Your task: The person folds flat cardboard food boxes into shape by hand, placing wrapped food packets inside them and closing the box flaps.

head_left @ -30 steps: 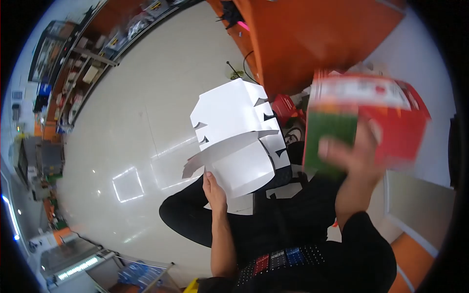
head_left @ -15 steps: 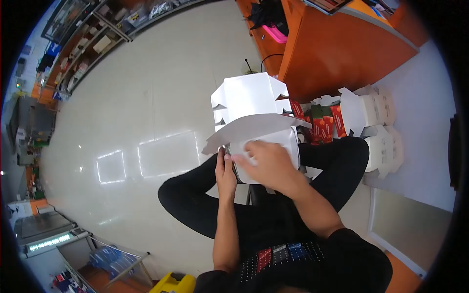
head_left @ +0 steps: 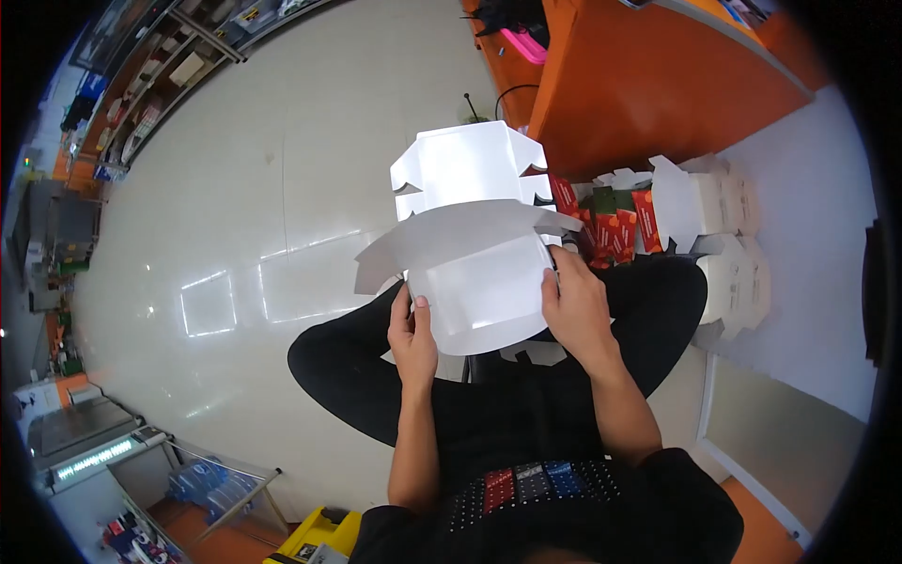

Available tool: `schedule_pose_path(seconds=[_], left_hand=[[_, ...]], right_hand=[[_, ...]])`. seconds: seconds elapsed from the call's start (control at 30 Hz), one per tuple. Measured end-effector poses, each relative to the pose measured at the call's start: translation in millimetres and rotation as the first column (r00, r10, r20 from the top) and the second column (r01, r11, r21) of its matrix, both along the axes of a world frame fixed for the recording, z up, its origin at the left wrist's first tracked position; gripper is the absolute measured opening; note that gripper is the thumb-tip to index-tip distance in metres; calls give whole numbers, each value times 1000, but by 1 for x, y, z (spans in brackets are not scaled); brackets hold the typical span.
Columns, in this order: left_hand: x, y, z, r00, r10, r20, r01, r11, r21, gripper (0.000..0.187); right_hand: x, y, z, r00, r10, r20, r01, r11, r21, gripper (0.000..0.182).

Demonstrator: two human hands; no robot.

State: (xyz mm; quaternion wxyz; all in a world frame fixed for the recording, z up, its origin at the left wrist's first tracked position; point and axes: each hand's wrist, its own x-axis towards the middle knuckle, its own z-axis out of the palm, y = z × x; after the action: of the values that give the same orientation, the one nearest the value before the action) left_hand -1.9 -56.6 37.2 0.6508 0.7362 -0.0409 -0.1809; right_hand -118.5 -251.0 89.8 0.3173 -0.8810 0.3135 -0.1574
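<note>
Folding is the step in hand, by my reading: both hands grip a white carton (head_left: pixel 479 282) held over the lap, its flaps spread wide. Left hand (head_left: pixel 413 334) has its fingers clamped on the near left edge, thumb on top; right hand (head_left: pixel 573 305) clasps the right wall likewise. Next, I judge, the loose flaps need tucking. Finished cartons (head_left: pixel 723 235) lie on the floor (head_left: pixel 235 188) beside an orange worktop (head_left: pixel 658 85).

A glossy pale floor (head_left: pixel 282 188) fills the view. At three o'clock, folded white cartons (head_left: pixel 728 244) and red and green printed boxes (head_left: pixel 615 230) lie on it beside an orange counter (head_left: pixel 648 85).
</note>
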Motion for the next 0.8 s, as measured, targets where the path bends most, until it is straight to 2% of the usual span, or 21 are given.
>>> schedule_pose_path(seconds=[0.17,0.2,0.27,0.3,0.33,0.4,0.5,0.6,0.63,0.73,0.8], left_hand=[[-3,3,15,996,-7,91,-8,986,165,42],[-9,2,20,969,13,247,-78,963,258,41],[-18,-11,31,835,-13,550,-231,899,371,37],[-25,-16,42,755,-115,646,-256,855,451,35],[-27,-23,47,716,-273,642,-72,887,457,38],[-24,-41,56,555,-540,632,283,838,466,45],[-4,-83,79,224,-840,494,507,534,677,52],[19,-111,68,-15,-898,440,392,400,828,43],[27,-116,66,-74,-874,481,409,413,814,33],[37,-118,76,-256,-873,414,351,315,882,32],[38,-116,81,-272,-860,433,346,332,878,34]], right_hand=[[1,-2,-10,998,59,-6,-59,995,86,31],[0,-1,-12,998,57,5,-57,993,106,31],[1,-4,-14,998,33,57,-41,989,143,33],[0,-2,-14,996,19,89,-34,985,172,34],[-1,0,-13,993,5,119,-29,979,201,35],[-4,-2,-13,988,-23,152,-26,948,316,35],[-9,-9,-29,956,-39,291,-77,924,375,31],[-17,-20,-30,964,-19,266,-138,816,561,31],[-17,-22,-46,953,-42,300,-134,828,544,28],[-10,-28,-58,952,-152,266,-79,716,694,22],[-2,-28,-64,954,-148,261,-73,729,681,22]])
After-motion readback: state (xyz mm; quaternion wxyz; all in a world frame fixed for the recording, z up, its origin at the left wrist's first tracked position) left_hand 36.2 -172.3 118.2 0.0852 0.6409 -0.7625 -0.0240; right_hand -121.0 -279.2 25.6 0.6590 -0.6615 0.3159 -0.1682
